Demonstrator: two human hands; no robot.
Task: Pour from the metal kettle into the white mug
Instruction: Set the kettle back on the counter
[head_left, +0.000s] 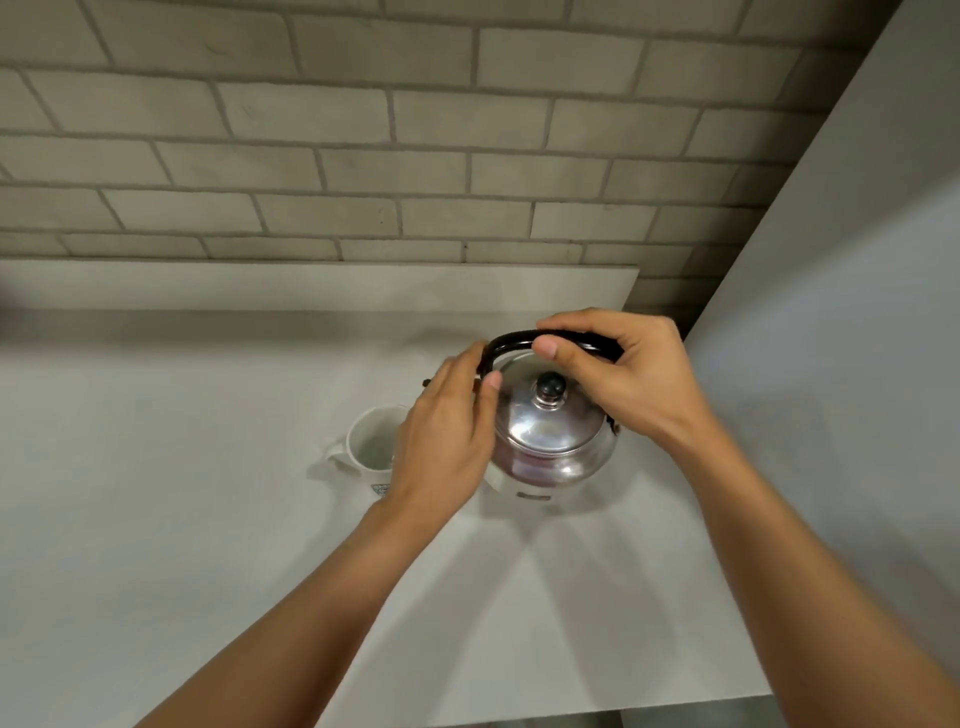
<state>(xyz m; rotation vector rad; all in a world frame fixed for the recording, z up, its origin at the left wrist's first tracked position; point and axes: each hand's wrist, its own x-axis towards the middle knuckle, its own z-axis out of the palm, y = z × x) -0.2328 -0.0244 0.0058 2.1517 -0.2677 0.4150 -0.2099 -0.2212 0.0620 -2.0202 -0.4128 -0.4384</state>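
Head view: the metal kettle (550, 436) sits upright on the white counter (182, 519), lid (545, 415) in place, close to the brick wall (363, 130). The right hand (618, 374) is closed around the top of the black handle (511, 340), thumb and fingers wrapped over the arch. The left hand (447, 431) rests against the kettle's left side near the handle's base, fingers curled loosely; whether it actually clamps anything cannot be told. The white mug (371, 441) stands just beside the kettle on its left, partly hidden by the left hand, mouth up, its own handle pointing left. Its interior appears empty. The spout is concealed behind the left hand and seems to face the mug. Kettle contents not visible. Judgement: pouring requires lifting and tilting leftward; the left hand is nearer the mug.
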